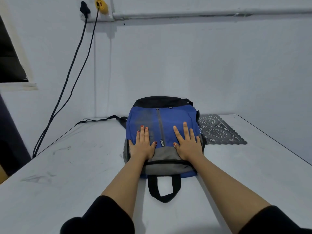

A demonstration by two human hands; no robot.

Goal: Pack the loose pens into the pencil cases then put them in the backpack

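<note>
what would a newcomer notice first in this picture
A blue, grey and black backpack lies flat mid-table, its carry handle toward the camera. The left hand and right hand rest flat on its front, fingers straight. A dark lace mat lies just right of it, and two black cables trail down at upper left.

Left hand (142, 146), right hand (187, 144) flat, outstretched.

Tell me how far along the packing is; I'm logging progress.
Looks done or nearly: no loose pens or pencil cases show on the table, and the blue backpack lies flat, its zips looking closed. In hand: the left hand and right hand rest flat on it. Left: nothing visible, though its contents are hidden.
</note>
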